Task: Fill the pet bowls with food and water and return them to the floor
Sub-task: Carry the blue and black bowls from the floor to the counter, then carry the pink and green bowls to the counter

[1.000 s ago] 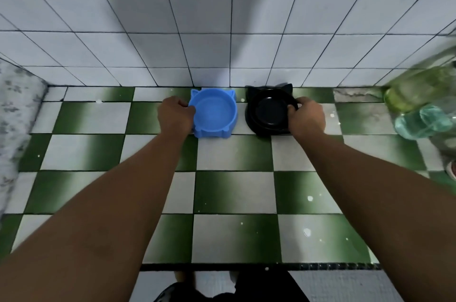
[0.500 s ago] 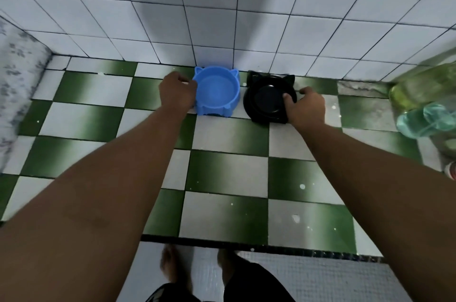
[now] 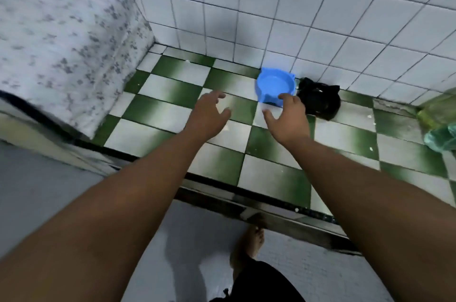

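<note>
Head view: left hand (image 3: 209, 114) and right hand (image 3: 288, 121), fingers (image 3: 283, 97) spread, empty; blue bowl (image 3: 275, 85) and black bowl (image 3: 319, 101) likely light, rigid plastic, best gripped level at opposite rims.

even, fairly dim indoor light; motion blur throughout; wide-angle bending at edges

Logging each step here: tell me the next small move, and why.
Probably draw both hands back: the blue bowl and black bowl sit on the floor by the wall, and the left hand and right hand are open, holding neither.
</note>
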{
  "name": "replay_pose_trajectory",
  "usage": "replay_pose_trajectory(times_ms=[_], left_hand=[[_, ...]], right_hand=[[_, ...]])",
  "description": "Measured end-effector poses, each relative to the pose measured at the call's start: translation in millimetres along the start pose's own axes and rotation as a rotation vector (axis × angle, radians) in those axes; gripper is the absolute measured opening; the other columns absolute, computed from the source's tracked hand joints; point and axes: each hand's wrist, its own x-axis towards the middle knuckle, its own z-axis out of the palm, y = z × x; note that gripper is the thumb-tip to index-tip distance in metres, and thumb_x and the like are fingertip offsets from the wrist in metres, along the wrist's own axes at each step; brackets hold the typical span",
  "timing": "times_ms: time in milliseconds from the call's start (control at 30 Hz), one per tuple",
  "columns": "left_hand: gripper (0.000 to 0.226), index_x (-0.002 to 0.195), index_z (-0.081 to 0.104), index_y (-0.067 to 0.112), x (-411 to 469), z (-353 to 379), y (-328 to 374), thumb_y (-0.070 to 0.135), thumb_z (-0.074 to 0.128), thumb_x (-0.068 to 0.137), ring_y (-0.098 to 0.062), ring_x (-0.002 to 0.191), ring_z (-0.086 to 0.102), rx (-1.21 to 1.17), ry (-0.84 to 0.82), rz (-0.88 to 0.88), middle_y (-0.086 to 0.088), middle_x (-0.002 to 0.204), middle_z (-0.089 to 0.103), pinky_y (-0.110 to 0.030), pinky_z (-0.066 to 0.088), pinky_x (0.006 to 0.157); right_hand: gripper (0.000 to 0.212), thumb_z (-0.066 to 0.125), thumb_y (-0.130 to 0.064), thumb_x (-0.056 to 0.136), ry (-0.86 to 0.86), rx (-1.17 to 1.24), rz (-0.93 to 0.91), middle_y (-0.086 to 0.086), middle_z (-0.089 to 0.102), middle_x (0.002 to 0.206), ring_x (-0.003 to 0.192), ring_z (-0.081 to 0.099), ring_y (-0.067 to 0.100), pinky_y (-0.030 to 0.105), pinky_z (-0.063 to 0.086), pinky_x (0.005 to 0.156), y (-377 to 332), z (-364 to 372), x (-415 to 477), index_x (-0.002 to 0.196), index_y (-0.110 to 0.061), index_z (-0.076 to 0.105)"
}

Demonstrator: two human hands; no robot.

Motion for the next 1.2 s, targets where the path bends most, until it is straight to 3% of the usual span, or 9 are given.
replay_pose_trajectory(times_ms=[300,433,533,667,900,1033,1200], left_hand=[[0.041,0.13,0.061,0.017,-165.1,-169.9,-135.2,0.032,0.069,0.093,-0.016,0.107,0.057,-0.004,0.209,-0.162,-0.005,0.124,0.061,-0.026,0.044,0.09],[0.039,0.128,0.063,0.015,-240.1,-247.4,-192.3,0.028,0.07,0.092,-0.014,0.1,0.056,0.022,0.345,-0.286,-0.003,0.113,0.059,-0.022,0.04,0.082],[0.039,0.125,0.064,0.014,-290.3,-297.1,-231.1,0.028,0.073,0.089,-0.018,0.096,0.06,0.022,0.457,-0.389,-0.008,0.112,0.062,-0.026,0.047,0.084],[0.039,0.126,0.064,0.011,-337.2,-349.3,-279.7,0.023,0.073,0.09,-0.014,0.094,0.056,0.083,0.578,-0.495,-0.004,0.111,0.059,-0.022,0.041,0.083],[0.043,0.128,0.062,0.011,-349.3,-426.0,-374.2,0.027,0.074,0.089,-0.027,0.103,0.064,0.096,0.674,-0.689,-0.015,0.118,0.064,-0.035,0.051,0.092],[0.05,0.135,0.059,0.011,-332.9,-474.1,-426.3,0.028,0.073,0.09,-0.031,0.115,0.06,0.146,0.711,-0.766,-0.016,0.129,0.061,-0.037,0.048,0.097],[0.061,0.147,0.049,0.017,-310.5,-533.9,-481.8,0.035,0.067,0.091,-0.033,0.132,0.049,0.234,0.704,-0.846,-0.012,0.143,0.054,-0.044,0.045,0.106]], right_hand=[[0.053,0.063,-0.045,0.09,-0.21,0.082,-0.334,0.01,0.053,0.13,0.12,0.051,0.029,0.04,0.048,0.096,-188.4,96.5,-126.5,0.133,-0.017,0.05],[0.049,0.063,-0.043,0.09,-0.323,0.149,-0.511,0.008,0.056,0.122,0.112,0.055,0.027,0.041,0.05,0.093,-276.0,139.5,-180.4,0.131,-0.019,0.052],[0.05,0.061,-0.042,0.093,-0.456,0.168,-0.633,0.007,0.056,0.126,0.11,0.058,0.025,0.039,0.05,0.093,-340.2,168.2,-210.1,0.136,-0.019,0.05],[0.051,0.059,-0.047,0.093,-0.547,0.142,-0.808,0.003,0.055,0.13,0.111,0.059,0.022,0.042,0.052,0.092,-420.2,214.5,-230.8,0.137,-0.025,0.047],[0.053,0.062,-0.042,0.092,-0.67,0.158,-1.0,0.006,0.055,0.132,0.114,0.059,0.026,0.042,0.051,0.095,-555.0,313.8,-232.3,0.139,-0.024,0.046],[0.054,0.063,-0.043,0.09,-0.769,0.182,-1.063,0.005,0.056,0.135,0.115,0.06,0.026,0.041,0.052,0.094,-633.7,369.5,-213.4,0.139,-0.023,0.049],[0.058,0.066,-0.037,0.088,-0.765,0.11,-1.197,0.012,0.057,0.13,0.118,0.056,0.032,0.039,0.05,0.097,-730.5,425.7,-193.7,0.139,-0.016,0.051]])
